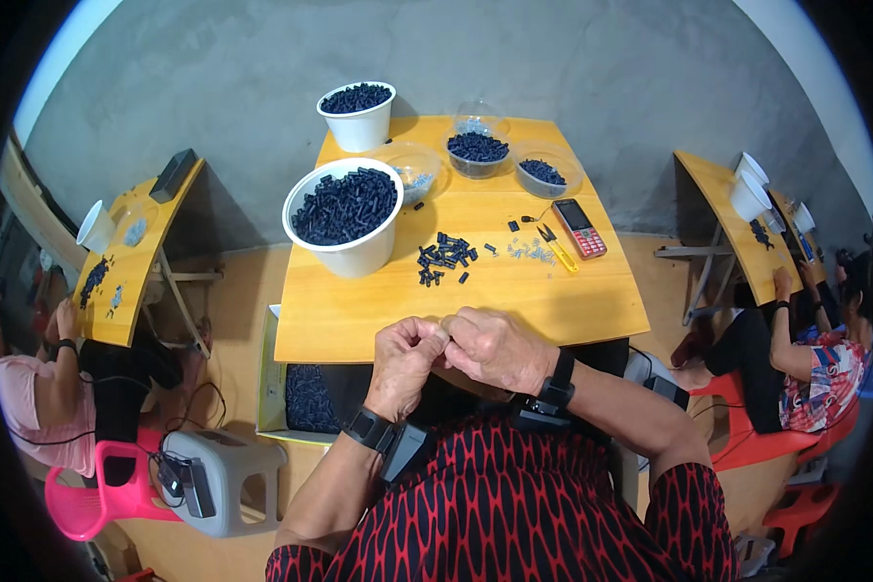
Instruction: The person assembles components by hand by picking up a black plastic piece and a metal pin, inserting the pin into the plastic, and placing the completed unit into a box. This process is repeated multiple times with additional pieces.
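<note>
I can't make out what, if anything, sits between the worker's fingertips, since the curled knuckles cover the spot. A box (271, 388) of dark pieces on the floor is partly hidden by the table (601, 306) and the left arm, and the nearer white tub (357, 260) blocks some of the clear bowl (427, 160) behind it. A co-worker in pink (50, 393), off to the left, is partly cut off from my sight.

The small black pieces (443, 254) lie in a loose heap on the table, beyond the hands and to the right of the nearer tub: short, stubby and tube-like, pointing every which way, a few strayed from the rest. Further right are scattered clear bits (529, 252), next to a yellow snipper (561, 256) and a red phone (582, 239).

The hands meet at the table's near edge. The left hand (404, 361) has its thumb pressed to its bent forefinger; the right hand (500, 349) is curled, back upward, its fingers drawn in against the left's tips. Neither is spread, though I can't tell what they pinch.
</note>
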